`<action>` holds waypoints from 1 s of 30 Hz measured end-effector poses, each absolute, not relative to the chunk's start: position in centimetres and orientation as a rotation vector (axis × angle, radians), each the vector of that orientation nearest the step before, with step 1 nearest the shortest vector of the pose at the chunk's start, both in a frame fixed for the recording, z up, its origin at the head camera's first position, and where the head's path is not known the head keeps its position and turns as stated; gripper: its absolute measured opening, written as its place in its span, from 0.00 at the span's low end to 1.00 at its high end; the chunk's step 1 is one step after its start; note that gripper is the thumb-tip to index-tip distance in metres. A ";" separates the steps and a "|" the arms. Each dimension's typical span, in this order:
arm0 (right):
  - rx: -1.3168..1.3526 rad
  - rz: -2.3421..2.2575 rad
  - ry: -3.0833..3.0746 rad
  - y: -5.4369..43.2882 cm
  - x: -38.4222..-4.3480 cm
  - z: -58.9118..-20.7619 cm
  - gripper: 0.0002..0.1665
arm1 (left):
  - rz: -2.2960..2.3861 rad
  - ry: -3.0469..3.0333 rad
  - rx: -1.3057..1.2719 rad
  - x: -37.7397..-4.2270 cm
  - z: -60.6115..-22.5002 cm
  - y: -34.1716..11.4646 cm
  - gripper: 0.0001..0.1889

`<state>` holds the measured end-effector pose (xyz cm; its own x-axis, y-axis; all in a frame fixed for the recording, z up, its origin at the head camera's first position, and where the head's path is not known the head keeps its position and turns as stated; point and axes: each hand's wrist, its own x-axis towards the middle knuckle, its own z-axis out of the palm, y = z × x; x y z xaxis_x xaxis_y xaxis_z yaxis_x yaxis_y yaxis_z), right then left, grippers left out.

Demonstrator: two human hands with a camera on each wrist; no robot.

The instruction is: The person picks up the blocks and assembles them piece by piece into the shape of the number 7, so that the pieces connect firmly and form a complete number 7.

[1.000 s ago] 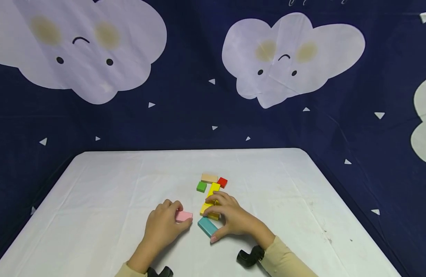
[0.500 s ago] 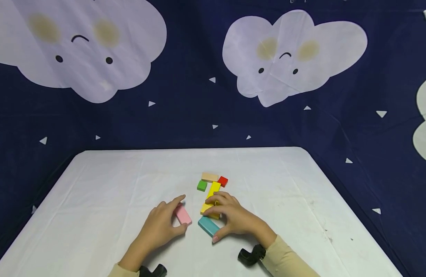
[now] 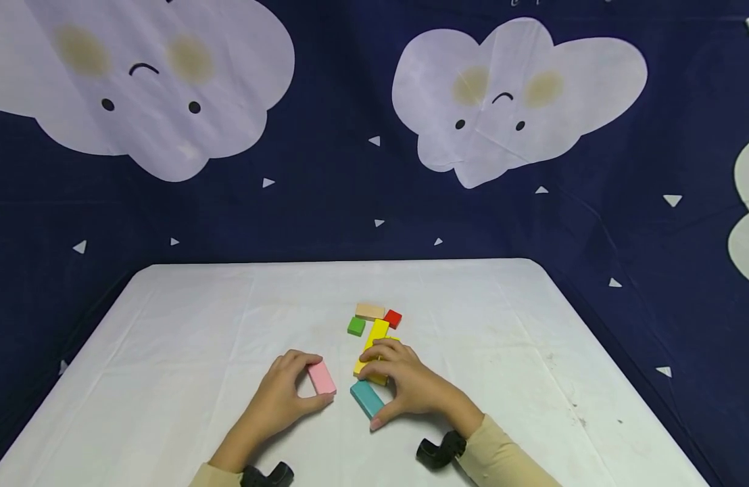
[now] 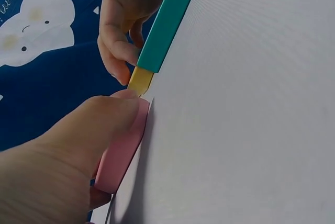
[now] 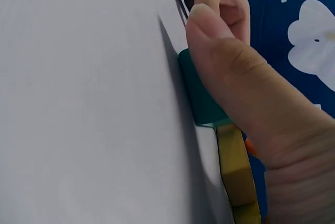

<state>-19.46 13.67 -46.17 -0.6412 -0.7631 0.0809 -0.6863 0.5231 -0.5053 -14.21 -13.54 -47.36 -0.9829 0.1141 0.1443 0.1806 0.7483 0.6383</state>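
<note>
My left hand (image 3: 280, 396) pinches a pink block (image 3: 322, 378) by its two ends, thumb at the near end and fingers at the far one. The block lies slanted on the white tabletop. To its right, my right hand (image 3: 414, 382) holds a teal block (image 3: 366, 399) between thumb and index finger, its other fingers curving over the yellow blocks (image 3: 379, 329). A gap separates pink from teal. In the left wrist view the thumb presses the end of the pink block (image 4: 123, 153). The right thumb partly hides the teal block (image 5: 199, 93) in the right wrist view.
Beyond the yellow blocks lie a green block (image 3: 356, 327), a tan block (image 3: 370, 312) and a red block (image 3: 393, 318). A white cloth covers the table (image 3: 186, 325). Behind it hangs a dark blue curtain (image 3: 326, 223) with clouds. Black camera mounts (image 3: 440, 452) sit at both wrists.
The pink block has turned from lying crosswise to a slant. My left fingers opened around it, then came back to its far end. The right hand and teal block have barely moved.
</note>
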 end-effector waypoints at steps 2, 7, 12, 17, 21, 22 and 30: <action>-1.255 -0.781 2.612 13.5 -19.4 -46.2 0.39 | -1.075 -2.838 -0.245 -14.3 -47.5 -13.6 0.34; -1.273 -0.779 2.634 13.6 -19.2 -46.5 0.40 | -1.115 -2.830 -0.235 -14.3 -47.6 -13.8 0.34; -1.289 -0.764 2.632 13.9 -19.1 -46.5 0.42 | -1.142 -2.829 -0.214 -14.3 -47.6 -13.9 0.35; -1.273 -0.788 2.617 13.8 -19.0 -46.3 0.42 | -1.154 -2.839 -0.198 -14.3 -47.5 -13.9 0.36; -1.279 -0.775 2.658 13.5 -18.9 -46.4 0.40 | -1.157 -2.841 -0.193 -14.3 -47.3 -13.8 0.35; -1.286 -0.767 2.672 13.5 -18.8 -46.4 0.40 | -1.158 -2.842 -0.190 -14.3 -47.3 -13.8 0.35; -1.329 -0.776 2.657 13.4 -18.6 -46.4 0.40 | -1.138 -2.846 -0.188 -14.3 -47.4 -13.9 0.35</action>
<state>-18.58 13.43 -46.38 -0.6232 -0.7661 0.1569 -0.7301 0.4982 -0.4676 -14.25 -13.90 -47.37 -0.9900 0.0873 0.1105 0.1394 0.7181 0.6819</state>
